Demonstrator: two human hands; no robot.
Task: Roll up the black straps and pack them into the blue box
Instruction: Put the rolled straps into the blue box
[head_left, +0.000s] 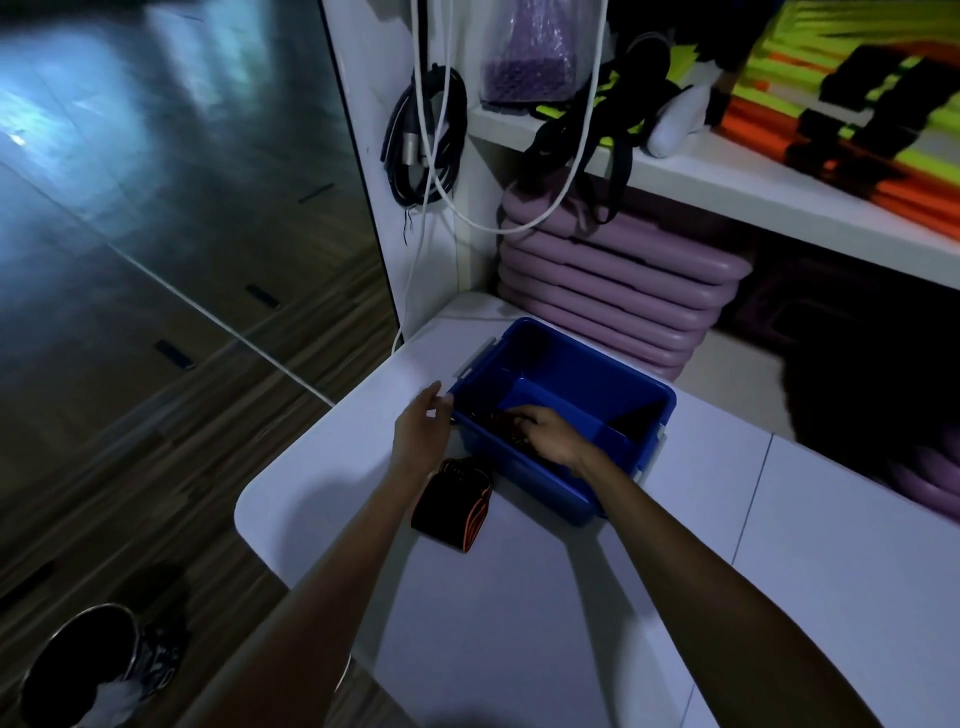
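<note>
- Head view only. The blue box (519, 462) sits lid-off at frame centre, on the white table (519, 597), near the table's left corner.
- Left hand (421, 431) is just left of the box. Its fingers are loose and mostly straight, with the tips resting against the box's near-left corner. It holds nothing.
- Right hand (550, 434) is down inside the box at the near-left end, with its fingers curled onto a dark strap bundle (501, 421) on the box floor. We can't count the straps; it's too dark.
- The hands are apart, with the box wall between them.
- A rolled strap (453, 501), black with orange edging, lies on the table. It touches or sits just beside the box's near wall, and is below the left wrist in the frame.
- The far-right end of the box interior is in dark shadow, so we can't tell what's in it.
- Behind the box, at centre right, is a stack of purple mats (613, 291) under a white shelf (727, 187).
- Black webbing (618, 161) hangs off the shelf edge at top centre. Neon yellow and orange gear (852, 104) is at the upper right.
- A black cable coil (423, 135) and a white cord (571, 171) hang at top centre.
- A metal bin (83, 665) stands on the wood floor at lower left.
</note>
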